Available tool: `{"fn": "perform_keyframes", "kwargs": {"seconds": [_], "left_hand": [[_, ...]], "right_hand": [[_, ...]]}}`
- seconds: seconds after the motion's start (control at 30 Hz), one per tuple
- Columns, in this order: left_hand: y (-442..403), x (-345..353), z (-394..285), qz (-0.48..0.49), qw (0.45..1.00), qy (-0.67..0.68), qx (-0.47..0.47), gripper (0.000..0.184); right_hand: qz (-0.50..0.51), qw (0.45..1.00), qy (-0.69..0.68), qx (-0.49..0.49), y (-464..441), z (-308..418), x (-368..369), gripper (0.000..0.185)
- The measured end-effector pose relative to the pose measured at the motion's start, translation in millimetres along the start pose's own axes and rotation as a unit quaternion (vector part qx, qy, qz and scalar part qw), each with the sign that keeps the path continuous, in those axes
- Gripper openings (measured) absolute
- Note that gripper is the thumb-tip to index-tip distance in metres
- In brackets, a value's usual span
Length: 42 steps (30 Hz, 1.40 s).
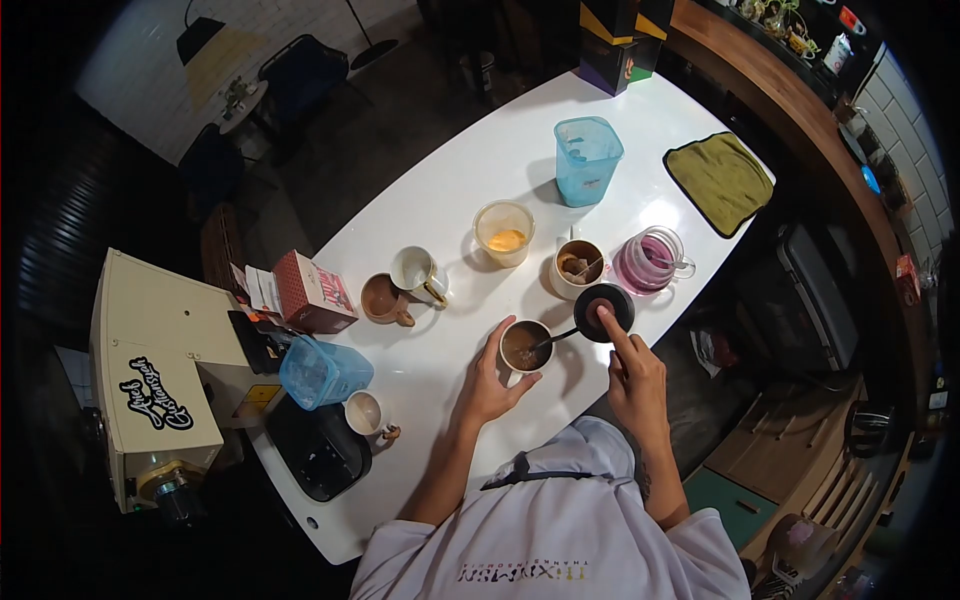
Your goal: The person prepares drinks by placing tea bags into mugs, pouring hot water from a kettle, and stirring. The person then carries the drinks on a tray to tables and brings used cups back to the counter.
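My left hand [488, 388] is wrapped around a white mug [516, 378] of cloudy brown liquid. Over that mug's rim reaches the thin black spout of what looks like a black gooseneck kettle [592, 325], seen from above. My right hand [635, 375] grips the kettle at its near side, one finger resting on the round lid; the handle is hidden under the hand. Close behind the kettle is a white mug with tea bags [577, 268]. A glass jug of pink-purple liquid [648, 262] stands to its right.
Farther back are a tub with orange contents [504, 235], a blue container [588, 165] and a green cloth [720, 183]. On the left are two cups, a brown one [381, 300] and a white one [416, 272], a pink box [316, 292], another blue container [325, 372], and a beige machine [155, 350].
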State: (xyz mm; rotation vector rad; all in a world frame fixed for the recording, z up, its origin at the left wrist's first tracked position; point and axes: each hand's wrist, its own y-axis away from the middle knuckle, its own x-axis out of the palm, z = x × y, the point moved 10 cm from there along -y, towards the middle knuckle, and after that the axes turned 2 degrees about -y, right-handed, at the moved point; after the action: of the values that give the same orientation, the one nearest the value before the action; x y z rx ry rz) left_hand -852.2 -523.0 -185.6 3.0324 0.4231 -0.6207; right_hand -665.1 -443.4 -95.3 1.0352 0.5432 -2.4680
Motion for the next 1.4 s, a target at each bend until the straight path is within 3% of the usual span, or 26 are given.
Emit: {"fn": "perform_keyframes", "kwargs": {"seconds": [0.07,0.1,0.17,0.37,0.4,0.47,0.6,0.77,1.03,1.13,1.23,1.3,1.33,1.4], "left_hand": [[-0.1,1.6,0.7,0.006,1.0,0.006,-0.001,0.091],[-0.1,2.3,2.7,0.005,1.0,0.005,0.0,0.091],[0.7,2.1,3.5,-0.008,1.0,-0.004,0.028,0.095],[2.6,3.5,-5.8,-0.019,0.998,-0.041,0.046,0.099],[2.4,5.6,-7.5,-0.019,0.998,-0.042,0.047,0.099],[1.5,2.8,-7.7,-0.059,0.995,-0.07,0.03,0.096],[2.3,-0.5,-8.6,-0.08,0.992,-0.087,0.034,0.092],[10.9,-9.9,3.3,-0.094,0.991,-0.087,0.03,0.087],[25.1,-25.9,11.0,-0.097,0.994,-0.05,0.015,0.086],[28.4,-27.6,13.8,-0.102,0.994,-0.031,0.001,0.086],[27.8,-26.8,13.6,-0.103,0.995,-0.015,0.0,0.087],[29.1,-26.1,15.0,-0.103,0.994,-0.016,-0.018,0.09],[30.9,-25.5,12.8,-0.102,0.995,-0.015,-0.018,0.09],[34.2,-29.5,0.3,-0.139,0.987,-0.085,-0.007,0.091]], "right_hand": [[-0.047,0.989,-0.137,0.012,-1.4,-9.6,-4.1,0.079],[-0.047,0.989,-0.138,0.011,-1.6,-9.6,-5.4,0.079],[-0.014,0.968,-0.224,0.111,1.4,-28.2,3.3,0.074],[0.022,0.951,-0.193,0.239,16.9,-66.2,9.0,0.073],[0.021,0.951,-0.194,0.238,19.4,-71.2,12.0,0.073],[-0.062,0.968,-0.197,0.142,17.8,-67.8,0.7,0.074],[-0.046,0.968,-0.198,0.147,21.2,-77.3,6.1,0.072],[-0.082,0.975,-0.186,0.084,19.7,-76.5,7.9,0.071],[-0.045,0.977,-0.182,0.103,14.5,-76.6,17.5,0.071],[-0.076,0.987,-0.131,0.058,15.2,-68.7,10.9,0.073],[0.006,0.992,-0.048,0.116,21.3,-67.0,11.5,0.076],[-0.034,0.988,0.089,0.118,30.1,-47.9,-15.4,0.065],[-0.034,0.988,0.089,0.12,34.4,-40.5,-22.7,0.065],[-0.097,0.995,-0.001,0.015,40.1,-5.1,-51.0,0.043]]}}
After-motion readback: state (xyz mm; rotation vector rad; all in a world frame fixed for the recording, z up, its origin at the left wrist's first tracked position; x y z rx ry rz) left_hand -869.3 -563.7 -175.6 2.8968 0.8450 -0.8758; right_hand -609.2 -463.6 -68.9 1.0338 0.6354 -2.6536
